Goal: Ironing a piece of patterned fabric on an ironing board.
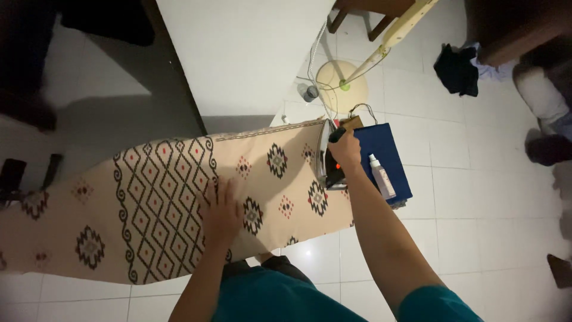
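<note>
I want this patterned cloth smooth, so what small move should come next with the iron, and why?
Probably draw the iron leftward from the cloth's right end toward the flat left hand. The right hand has its grip closed on the iron's handle at the edge of the beige, diamond-patterned cloth, and the left hand presses the cloth flat mid-board, so the stretch between them looks ready.

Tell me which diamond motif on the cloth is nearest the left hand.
The dark diamond just right of the left hand, by its fingers. The other scattered diamonds lie further toward the iron or off at the cloth's left end.
</note>
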